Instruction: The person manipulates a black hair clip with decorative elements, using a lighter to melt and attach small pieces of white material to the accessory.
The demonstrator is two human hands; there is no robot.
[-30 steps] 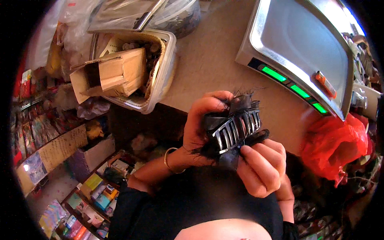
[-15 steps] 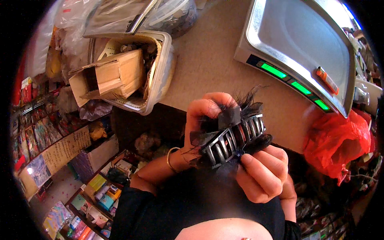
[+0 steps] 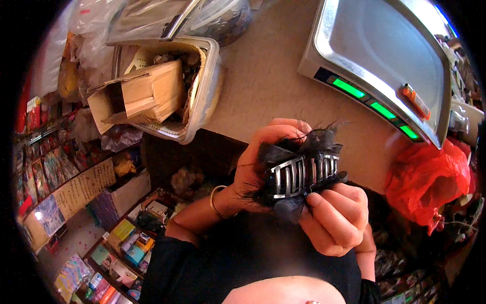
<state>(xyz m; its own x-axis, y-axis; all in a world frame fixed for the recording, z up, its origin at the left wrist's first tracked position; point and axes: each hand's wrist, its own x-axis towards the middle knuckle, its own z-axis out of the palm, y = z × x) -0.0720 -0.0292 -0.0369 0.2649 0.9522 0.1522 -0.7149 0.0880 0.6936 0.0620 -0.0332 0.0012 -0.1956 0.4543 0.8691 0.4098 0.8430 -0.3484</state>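
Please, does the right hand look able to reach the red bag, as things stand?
Probably yes: the red bag is just to the right of the right hand, and nothing visible blocks the way. But this hand is pinched at the black clip, so it would likely need to let go first.

Orange object [image 3: 416, 103] on silver scale [image 3: 374, 55], red bag [image 3: 428, 177], cardboard box [image 3: 147, 93] in clear tub [image 3: 207, 86]
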